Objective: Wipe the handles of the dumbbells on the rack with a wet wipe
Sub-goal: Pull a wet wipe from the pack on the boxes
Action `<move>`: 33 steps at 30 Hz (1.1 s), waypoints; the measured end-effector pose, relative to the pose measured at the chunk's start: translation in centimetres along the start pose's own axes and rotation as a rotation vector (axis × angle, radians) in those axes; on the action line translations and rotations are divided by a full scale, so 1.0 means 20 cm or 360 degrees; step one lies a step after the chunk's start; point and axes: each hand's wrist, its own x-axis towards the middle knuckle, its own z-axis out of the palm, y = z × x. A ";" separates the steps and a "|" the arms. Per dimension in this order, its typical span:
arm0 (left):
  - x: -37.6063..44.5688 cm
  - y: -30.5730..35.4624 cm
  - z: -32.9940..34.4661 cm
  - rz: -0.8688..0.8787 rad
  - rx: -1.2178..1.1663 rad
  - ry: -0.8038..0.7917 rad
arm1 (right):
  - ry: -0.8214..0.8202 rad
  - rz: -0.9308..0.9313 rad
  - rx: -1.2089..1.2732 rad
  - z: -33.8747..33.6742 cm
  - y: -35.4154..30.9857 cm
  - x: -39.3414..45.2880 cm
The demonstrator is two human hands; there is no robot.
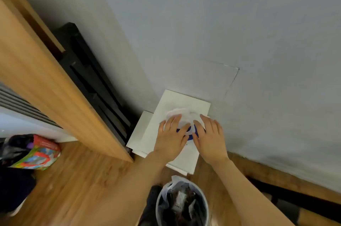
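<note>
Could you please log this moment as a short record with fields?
setting: indoor corner, grey wall, wooden floor
left hand: on the wet wipe pack, fingers curled
right hand: on the pack, beside the left hand
wet wipe pack: blue, white wipe sticking out, lying on white boards
bin: lined, filled, below the hands
bag: colourful, on floor at left
dumbbells: not in view

A lined bin (181, 205) full of rubbish stands on the wood floor (77, 185). A colourful bag (36, 153) lies at left. White boards (147, 133) lean against the grey wall (203, 22).
</note>
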 end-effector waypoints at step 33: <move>0.09 -0.05 -0.08 -0.0099 -0.0358 -0.0116 | 0.0078 -0.0050 0.0233 0.12 -0.03 -0.01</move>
